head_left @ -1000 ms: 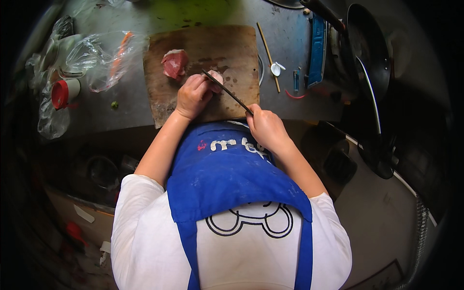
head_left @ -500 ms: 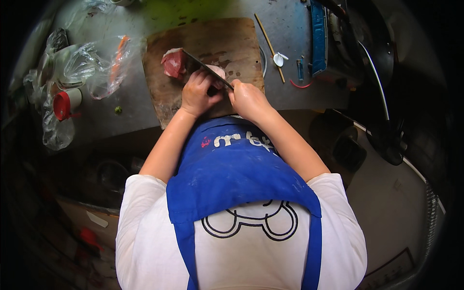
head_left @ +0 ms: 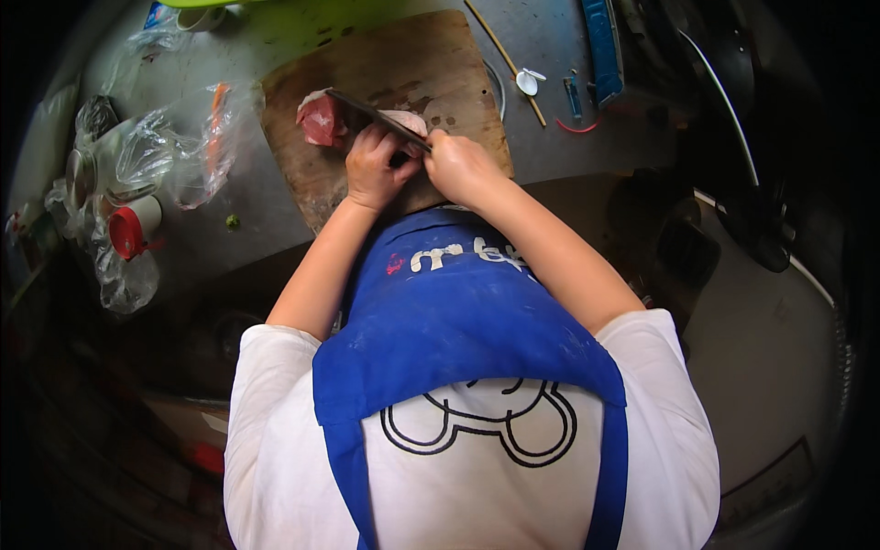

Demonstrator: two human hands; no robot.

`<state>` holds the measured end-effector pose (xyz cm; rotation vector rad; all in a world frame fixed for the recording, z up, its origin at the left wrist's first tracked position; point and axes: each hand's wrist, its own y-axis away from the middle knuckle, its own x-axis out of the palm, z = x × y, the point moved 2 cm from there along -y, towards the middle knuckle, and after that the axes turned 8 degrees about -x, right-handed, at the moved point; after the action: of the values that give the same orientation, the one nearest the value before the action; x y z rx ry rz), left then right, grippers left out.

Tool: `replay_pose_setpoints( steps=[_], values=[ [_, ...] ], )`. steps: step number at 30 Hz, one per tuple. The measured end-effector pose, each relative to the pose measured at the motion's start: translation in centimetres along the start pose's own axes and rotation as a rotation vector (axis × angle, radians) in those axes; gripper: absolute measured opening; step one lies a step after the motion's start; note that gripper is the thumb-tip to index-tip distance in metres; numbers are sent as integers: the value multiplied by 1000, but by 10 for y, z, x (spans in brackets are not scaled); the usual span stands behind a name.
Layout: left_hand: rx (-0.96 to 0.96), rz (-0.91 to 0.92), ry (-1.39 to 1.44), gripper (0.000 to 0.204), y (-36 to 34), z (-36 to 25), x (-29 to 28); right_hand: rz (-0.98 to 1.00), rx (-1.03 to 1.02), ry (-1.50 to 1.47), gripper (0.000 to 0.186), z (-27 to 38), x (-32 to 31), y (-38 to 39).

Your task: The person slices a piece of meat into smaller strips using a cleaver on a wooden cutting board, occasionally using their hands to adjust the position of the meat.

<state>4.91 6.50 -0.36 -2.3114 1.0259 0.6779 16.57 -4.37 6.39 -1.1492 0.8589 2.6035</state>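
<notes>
My right hand (head_left: 463,168) is closed round the handle end of a knife (head_left: 371,114). The dark blade runs up and to the left across a wooden cutting board (head_left: 385,57). Curled against the near side of the blade, the fingers of my left hand (head_left: 374,167) press on raw meat, most of which they and the knife cover. Past the blade shows a pale, fatty part of the meat (head_left: 408,120). A red chunk of meat (head_left: 321,122) with a whitish edge lies by the blade's far end, left of my fingers.
Left of the board lie clear plastic bags (head_left: 170,151) and a red-and-white container (head_left: 128,229). To the right are a thin wooden stick (head_left: 495,41), a small white spoon-like piece (head_left: 527,82) and a blue box-like thing (head_left: 600,50). A green basin rim (head_left: 206,3) shows at the top.
The knife has turned slightly and lies a little flatter across the board. The whole view has shifted a little. Both hands keep their holds.
</notes>
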Motion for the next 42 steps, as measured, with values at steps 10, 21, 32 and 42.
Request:
replay_pose_setpoints(
  steps=[10,21,32,42],
  values=[
    [-17,-35,1,29,1,0,1,59,107,1,24,-23,-7,51],
    [-43,-56,23,25,3,7,4,54,125,28,22,-25,-4,55],
    [-585,56,813,13,14,22,0,34,35,-40,30,-28,-4,22],
    [-728,-150,690,26,16,5,10,19,-16,-72,27,-60,-36,49]
  ],
)
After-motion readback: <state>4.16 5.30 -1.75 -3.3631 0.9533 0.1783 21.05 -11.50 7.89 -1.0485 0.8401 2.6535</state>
